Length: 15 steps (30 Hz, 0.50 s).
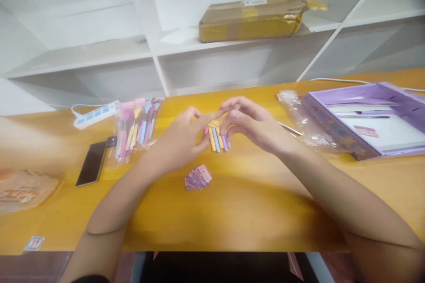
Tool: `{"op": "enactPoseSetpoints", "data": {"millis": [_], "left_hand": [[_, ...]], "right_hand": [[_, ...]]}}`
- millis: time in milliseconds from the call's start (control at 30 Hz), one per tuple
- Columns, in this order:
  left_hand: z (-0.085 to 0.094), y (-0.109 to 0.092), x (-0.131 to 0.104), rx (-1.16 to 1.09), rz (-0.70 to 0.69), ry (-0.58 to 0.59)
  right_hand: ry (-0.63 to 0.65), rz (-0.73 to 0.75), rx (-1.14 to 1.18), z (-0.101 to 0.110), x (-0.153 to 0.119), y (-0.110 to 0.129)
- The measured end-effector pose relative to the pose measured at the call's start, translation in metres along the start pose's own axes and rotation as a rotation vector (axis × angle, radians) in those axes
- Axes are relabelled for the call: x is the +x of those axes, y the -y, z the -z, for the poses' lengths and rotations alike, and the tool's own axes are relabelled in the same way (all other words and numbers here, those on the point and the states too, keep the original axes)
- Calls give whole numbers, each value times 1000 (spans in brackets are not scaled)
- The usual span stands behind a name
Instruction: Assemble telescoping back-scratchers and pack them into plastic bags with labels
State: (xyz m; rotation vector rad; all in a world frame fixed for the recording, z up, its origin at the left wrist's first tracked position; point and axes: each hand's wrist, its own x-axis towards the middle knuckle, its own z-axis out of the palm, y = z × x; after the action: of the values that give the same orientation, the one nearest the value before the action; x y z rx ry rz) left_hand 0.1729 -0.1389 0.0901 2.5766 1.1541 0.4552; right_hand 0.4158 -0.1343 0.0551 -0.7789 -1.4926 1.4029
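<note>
A small row of yellow, blue and purple sticks (218,139) lies on the table between my hands, their lower ends pointing towards me. My left hand (182,139) is at their left side, its thumb low beside them and its forefinger across their upper ends. From the right, my right hand (252,124) curls its fingertips against the purple ones. Both hands are bent around the row, and the fingers partly hide the sticks' tops. Nearer to me lies a fanned group of small pink and purple printed cards (198,177).
Left are a clear bag of coloured handled tools (133,128), a dark phone (91,163) and a white power strip (96,116). Right are crumpled clear plastic (308,119), thin metal rods (289,128) and a purple box (361,119). A taped parcel (252,17) sits on the shelf.
</note>
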Motion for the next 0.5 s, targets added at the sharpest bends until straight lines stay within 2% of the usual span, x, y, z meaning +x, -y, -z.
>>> {"op": "enactPoseSetpoints", "data": {"millis": [100, 200, 400, 500], "left_hand": [[3, -2, -3, 60, 38, 43], [6, -1, -3, -4, 77, 22], [11, 3, 1, -387, 74, 47], [10, 4, 2, -618, 28, 27]], "right_hand": [[-77, 55, -118, -3, -2, -1], [-120, 163, -190, -4, -3, -2], [-106, 354, -376, 3, -6, 13], [-55, 429, -471, 6, -10, 22]]}}
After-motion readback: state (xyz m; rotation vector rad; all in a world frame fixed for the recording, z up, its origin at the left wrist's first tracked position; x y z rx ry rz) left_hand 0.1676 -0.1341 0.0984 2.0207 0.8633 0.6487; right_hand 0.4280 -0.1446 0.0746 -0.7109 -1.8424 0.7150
